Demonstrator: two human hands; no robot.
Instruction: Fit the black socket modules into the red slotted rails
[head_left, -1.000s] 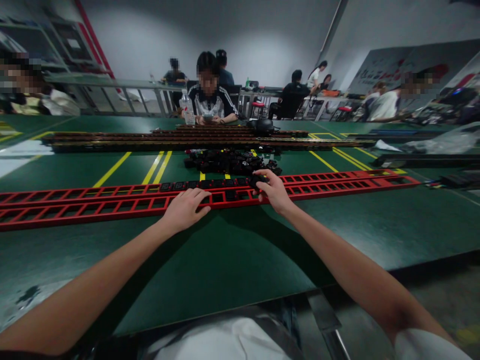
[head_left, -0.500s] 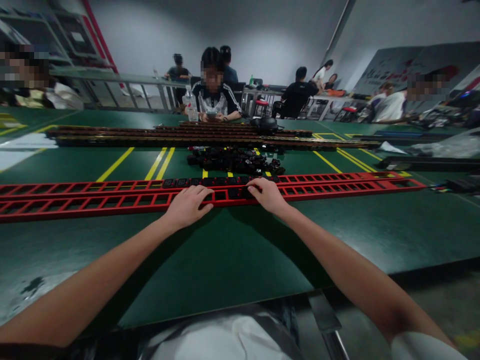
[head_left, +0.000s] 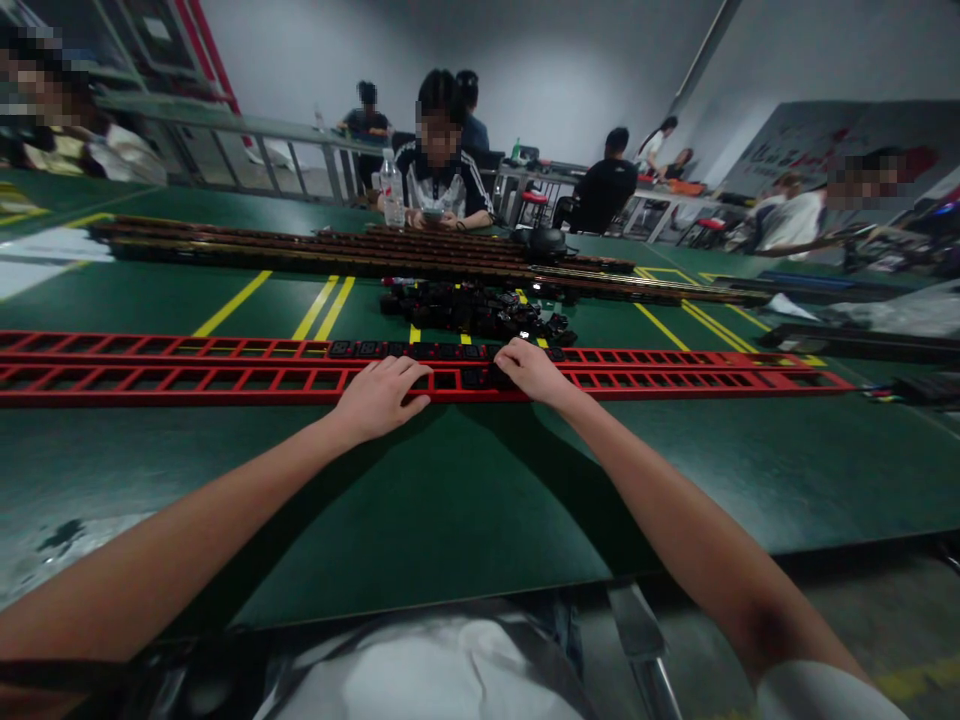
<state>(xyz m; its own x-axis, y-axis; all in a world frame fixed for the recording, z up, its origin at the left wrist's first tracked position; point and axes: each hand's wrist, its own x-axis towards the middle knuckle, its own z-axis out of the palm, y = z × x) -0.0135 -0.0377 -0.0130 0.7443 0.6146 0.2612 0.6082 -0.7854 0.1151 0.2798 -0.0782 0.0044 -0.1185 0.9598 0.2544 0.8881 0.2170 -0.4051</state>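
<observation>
Two long red slotted frames (head_left: 300, 383) lie side by side across the green table. My left hand (head_left: 382, 397) rests on the nearer frame, fingers stretched over its slots and thumb apart at the front edge. To its right, my right hand (head_left: 534, 370) has its fingers curled and pressed together over a black socket module (head_left: 498, 374) in the nearer frame; the fingertips partly hide it. Another black module (head_left: 472, 377) sits in the slot just left of that one. A row of black modules (head_left: 367, 349) fills several slots of the farther frame.
Beyond the frames lies a heap of black parts with wires (head_left: 472, 310). Long brown-black rails (head_left: 300, 250) are stacked behind it. A person (head_left: 442, 160) sits opposite, near a plastic bottle (head_left: 391, 190). Dark bars (head_left: 847, 340) and clear plastic wrap (head_left: 892, 305) lie at the right.
The camera view has tilted and shifted slightly. My right fingers have curled further down over the black module. My left hand stays at the same place on the frame.
</observation>
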